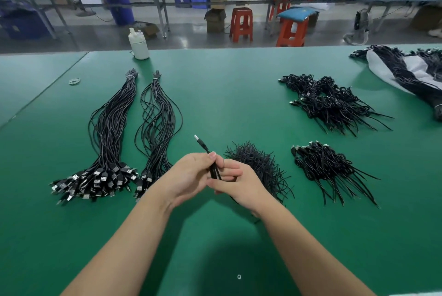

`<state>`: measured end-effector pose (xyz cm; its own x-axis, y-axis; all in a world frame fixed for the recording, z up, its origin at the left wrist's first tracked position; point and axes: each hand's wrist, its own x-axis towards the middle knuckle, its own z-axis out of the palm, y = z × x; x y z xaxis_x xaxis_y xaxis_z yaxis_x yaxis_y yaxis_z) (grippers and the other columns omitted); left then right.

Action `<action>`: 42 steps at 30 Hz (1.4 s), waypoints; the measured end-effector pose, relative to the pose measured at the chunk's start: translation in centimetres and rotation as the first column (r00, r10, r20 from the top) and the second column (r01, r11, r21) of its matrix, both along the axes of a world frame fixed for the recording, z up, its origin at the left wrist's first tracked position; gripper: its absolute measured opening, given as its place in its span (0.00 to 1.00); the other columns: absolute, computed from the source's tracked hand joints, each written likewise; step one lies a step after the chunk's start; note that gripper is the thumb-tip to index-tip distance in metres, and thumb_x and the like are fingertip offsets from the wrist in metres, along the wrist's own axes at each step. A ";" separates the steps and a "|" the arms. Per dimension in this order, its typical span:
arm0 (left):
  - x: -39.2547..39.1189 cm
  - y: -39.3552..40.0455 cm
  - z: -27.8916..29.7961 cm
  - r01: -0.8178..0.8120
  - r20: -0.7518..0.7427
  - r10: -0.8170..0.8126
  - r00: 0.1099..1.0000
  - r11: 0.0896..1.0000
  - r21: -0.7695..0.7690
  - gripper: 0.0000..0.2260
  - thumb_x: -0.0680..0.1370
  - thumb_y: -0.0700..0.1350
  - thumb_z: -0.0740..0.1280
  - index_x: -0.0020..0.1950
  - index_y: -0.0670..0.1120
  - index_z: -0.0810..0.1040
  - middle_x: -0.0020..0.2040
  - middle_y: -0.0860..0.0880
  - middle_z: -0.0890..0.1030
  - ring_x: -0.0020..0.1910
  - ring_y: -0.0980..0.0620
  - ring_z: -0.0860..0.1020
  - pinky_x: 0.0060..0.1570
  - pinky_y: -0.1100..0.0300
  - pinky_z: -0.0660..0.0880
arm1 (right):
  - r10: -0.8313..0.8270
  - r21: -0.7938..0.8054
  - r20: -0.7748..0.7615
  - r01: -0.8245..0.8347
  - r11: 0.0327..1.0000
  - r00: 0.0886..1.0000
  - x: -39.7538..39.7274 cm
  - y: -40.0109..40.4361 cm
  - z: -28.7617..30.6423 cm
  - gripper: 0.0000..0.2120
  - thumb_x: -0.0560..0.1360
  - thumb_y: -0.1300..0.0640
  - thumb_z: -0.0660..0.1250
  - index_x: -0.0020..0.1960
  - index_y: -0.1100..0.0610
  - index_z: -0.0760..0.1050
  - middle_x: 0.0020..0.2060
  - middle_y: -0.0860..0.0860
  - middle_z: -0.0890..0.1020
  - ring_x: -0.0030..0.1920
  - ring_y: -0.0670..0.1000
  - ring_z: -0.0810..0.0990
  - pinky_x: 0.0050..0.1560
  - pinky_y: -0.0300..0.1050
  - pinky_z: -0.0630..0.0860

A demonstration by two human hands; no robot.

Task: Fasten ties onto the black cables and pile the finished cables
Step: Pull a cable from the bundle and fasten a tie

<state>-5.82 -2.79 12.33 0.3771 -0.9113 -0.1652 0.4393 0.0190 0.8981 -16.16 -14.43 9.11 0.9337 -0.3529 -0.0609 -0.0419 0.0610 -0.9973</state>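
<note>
Over the green table [227, 95] my left hand [189, 176] pinches a folded black USB cable [203, 146], whose plug sticks up to the upper left. My right hand [235, 184] curls round the same cable just below, touching the left hand. A heap of loose black ties [260, 166] lies right behind my right hand. Two long bundles of black cables [112, 128], [156, 123] lie to the left, plugs toward me. Two piles of folded, tied cables [327, 166], [327, 102] lie to the right.
A white bottle [138, 44] stands at the table's far edge. A rubber band [74, 80] lies far left. More cables on a white bag [406, 71] sit at the far right. Red stools and benches stand beyond the table.
</note>
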 end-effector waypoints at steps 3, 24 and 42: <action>-0.3 0.2 1.0 0.033 0.117 -0.039 0.992 0.998 0.055 0.15 0.82 0.45 0.60 0.44 0.41 0.84 0.54 0.33 0.82 0.54 0.41 0.83 0.56 0.52 0.79 | 0.003 -0.131 0.020 0.000 0.991 1.000 -0.3 -0.3 -0.2 0.12 0.71 0.64 0.77 0.49 0.66 0.77 0.36 0.42 0.79 0.39 0.45 0.75 0.48 0.38 0.75; -2.8 -2.0 0.4 -0.392 0.877 -0.037 0.479 0.885 0.251 0.15 0.84 0.47 0.57 0.50 0.49 0.83 0.46 0.51 0.69 0.51 0.51 0.65 0.53 0.59 0.64 | -0.090 -0.722 -0.142 -0.041 0.691 0.986 -1.3 -1.8 0.8 0.07 0.82 0.51 0.59 0.50 0.51 0.61 0.45 0.52 0.75 0.41 0.57 0.76 0.40 0.52 0.70; -0.8 -3.5 -0.3 -0.447 0.878 0.058 0.475 0.875 0.184 0.09 0.73 0.51 0.74 0.35 0.53 0.77 0.24 0.60 0.73 0.25 0.61 0.69 0.29 0.69 0.65 | -0.137 -0.862 -0.285 -0.191 0.470 0.949 -1.9 -2.8 0.6 0.10 0.84 0.53 0.53 0.61 0.55 0.69 0.53 0.54 0.77 0.49 0.59 0.80 0.48 0.55 0.76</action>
<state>-6.65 -6.32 12.02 0.7115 -0.6968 0.0905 -0.4808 -0.3890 0.7858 -18.03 -17.21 9.69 0.9380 -0.3464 0.0126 -0.3023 -0.8354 -0.4591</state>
